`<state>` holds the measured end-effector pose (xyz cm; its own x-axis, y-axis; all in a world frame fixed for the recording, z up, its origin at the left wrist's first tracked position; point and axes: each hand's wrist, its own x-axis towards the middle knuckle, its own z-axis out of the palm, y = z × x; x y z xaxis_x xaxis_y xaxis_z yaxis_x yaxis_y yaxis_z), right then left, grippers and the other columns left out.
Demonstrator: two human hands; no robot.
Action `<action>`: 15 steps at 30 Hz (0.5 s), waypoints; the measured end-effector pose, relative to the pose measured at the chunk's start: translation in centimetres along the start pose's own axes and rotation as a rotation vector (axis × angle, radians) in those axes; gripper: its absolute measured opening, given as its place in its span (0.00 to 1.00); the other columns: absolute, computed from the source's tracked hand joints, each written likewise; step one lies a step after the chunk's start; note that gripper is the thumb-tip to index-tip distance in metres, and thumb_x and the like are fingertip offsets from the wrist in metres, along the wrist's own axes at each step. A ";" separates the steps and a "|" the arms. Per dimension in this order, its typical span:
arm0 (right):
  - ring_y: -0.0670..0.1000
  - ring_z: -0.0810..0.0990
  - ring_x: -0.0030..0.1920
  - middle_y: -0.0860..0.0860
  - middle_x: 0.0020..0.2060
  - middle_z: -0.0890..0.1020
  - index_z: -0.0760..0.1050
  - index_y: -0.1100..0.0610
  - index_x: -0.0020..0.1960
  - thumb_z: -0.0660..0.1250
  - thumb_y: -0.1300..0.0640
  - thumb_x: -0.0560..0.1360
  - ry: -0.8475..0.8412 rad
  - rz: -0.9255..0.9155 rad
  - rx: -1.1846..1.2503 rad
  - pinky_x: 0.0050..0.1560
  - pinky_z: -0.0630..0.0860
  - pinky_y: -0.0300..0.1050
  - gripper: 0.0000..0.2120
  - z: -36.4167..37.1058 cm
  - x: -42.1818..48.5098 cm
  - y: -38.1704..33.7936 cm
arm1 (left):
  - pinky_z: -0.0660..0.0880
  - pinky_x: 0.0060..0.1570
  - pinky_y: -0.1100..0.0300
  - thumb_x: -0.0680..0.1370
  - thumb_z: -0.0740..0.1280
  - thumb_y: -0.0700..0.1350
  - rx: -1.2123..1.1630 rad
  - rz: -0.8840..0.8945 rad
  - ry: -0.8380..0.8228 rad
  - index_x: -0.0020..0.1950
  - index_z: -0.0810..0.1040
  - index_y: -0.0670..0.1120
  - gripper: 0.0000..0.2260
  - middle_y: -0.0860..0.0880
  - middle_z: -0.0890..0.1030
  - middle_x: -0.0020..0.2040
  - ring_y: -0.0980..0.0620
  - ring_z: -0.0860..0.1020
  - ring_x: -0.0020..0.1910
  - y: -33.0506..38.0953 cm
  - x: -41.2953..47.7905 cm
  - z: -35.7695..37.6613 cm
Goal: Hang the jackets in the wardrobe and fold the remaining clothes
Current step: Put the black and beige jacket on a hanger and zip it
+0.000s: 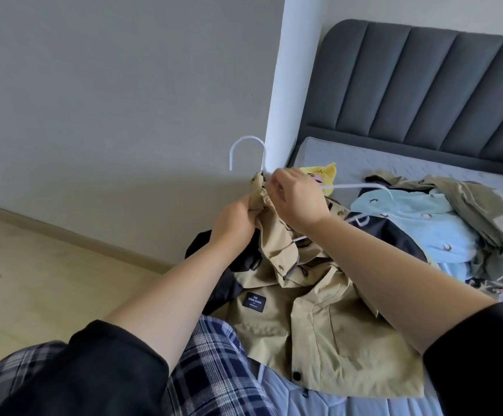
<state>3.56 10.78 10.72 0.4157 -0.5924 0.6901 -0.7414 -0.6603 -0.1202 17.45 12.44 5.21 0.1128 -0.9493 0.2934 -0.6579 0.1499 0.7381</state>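
A khaki jacket (313,319) with black panels and a small black chest label hangs from my hands over the bed's near edge. My left hand (235,220) grips the bunched collar of the jacket. My right hand (296,199) pinches the neck of a white wire hanger (245,151), whose hook stands up above the collar. One hanger arm runs out to the right of my right hand; the other is hidden inside the jacket.
A pile on the mattress (364,163) at right holds a light blue garment (418,223), an olive jacket (484,211) and a yellow item (319,172). A grey padded headboard (424,85) stands behind. A white corner post (292,85) and the grey wall lie left of the bed.
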 end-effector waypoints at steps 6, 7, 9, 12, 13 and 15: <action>0.59 0.72 0.49 0.59 0.46 0.75 0.73 0.63 0.48 0.62 0.64 0.72 0.334 0.415 0.045 0.51 0.68 0.50 0.06 0.3 -3.4 4.1 | 0.66 0.43 0.58 0.80 0.63 0.44 -0.124 -0.155 0.188 0.46 0.75 0.46 0.05 0.48 0.79 0.42 0.42 0.77 0.48 -2.6 0.0 0.0; 0.59 0.72 0.52 0.58 0.49 0.74 0.72 0.63 0.51 0.63 0.64 0.72 0.335 0.627 0.083 0.53 0.69 0.50 0.08 0.7 -4.3 5.0 | 0.66 0.43 0.58 0.80 0.63 0.44 -0.134 -0.172 0.198 0.43 0.73 0.46 0.05 0.49 0.78 0.40 0.41 0.77 0.47 -2.9 0.0 0.0; 0.57 0.71 0.59 0.56 0.56 0.73 0.70 0.60 0.59 0.65 0.60 0.73 0.376 1.038 0.221 0.58 0.69 0.49 0.15 1.1 -5.4 6.1 | 0.67 0.44 0.57 0.80 0.63 0.43 -0.185 -0.187 0.214 0.43 0.72 0.46 0.06 0.47 0.79 0.42 0.41 0.77 0.48 -3.1 0.0 0.1; 0.57 0.75 0.60 0.59 0.60 0.75 0.68 0.61 0.66 0.66 0.59 0.73 0.317 1.293 0.669 0.60 0.71 0.49 0.22 1.9 -5.6 6.9 | 0.68 0.46 0.56 0.80 0.62 0.42 -0.253 -0.223 0.226 0.44 0.72 0.45 0.05 0.45 0.78 0.44 0.41 0.77 0.49 -3.1 0.2 0.0; 0.58 0.77 0.58 0.60 0.58 0.78 0.71 0.61 0.63 0.67 0.58 0.73 0.243 1.292 0.804 0.59 0.73 0.49 0.19 2.2 -5.5 7.0 | 0.67 0.45 0.56 0.80 0.62 0.42 -0.256 -0.224 0.222 0.44 0.71 0.45 0.05 0.47 0.77 0.43 0.42 0.77 0.48 -3.2 0.2 -0.1; 0.57 0.81 0.52 0.59 0.50 0.82 0.78 0.58 0.49 0.69 0.58 0.74 0.157 1.278 0.875 0.57 0.77 0.51 0.06 2.5 -5.1 7.2 | 0.65 0.44 0.58 0.80 0.62 0.42 -0.231 -0.216 0.204 0.43 0.71 0.45 0.06 0.50 0.75 0.41 0.43 0.77 0.48 -3.2 0.0 -0.3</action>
<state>-2.62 7.91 4.58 -0.3281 -0.9351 -0.1336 0.0031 0.1404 -0.9901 19.80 12.07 3.02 0.3918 -0.8948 0.2140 -0.4199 0.0330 0.9070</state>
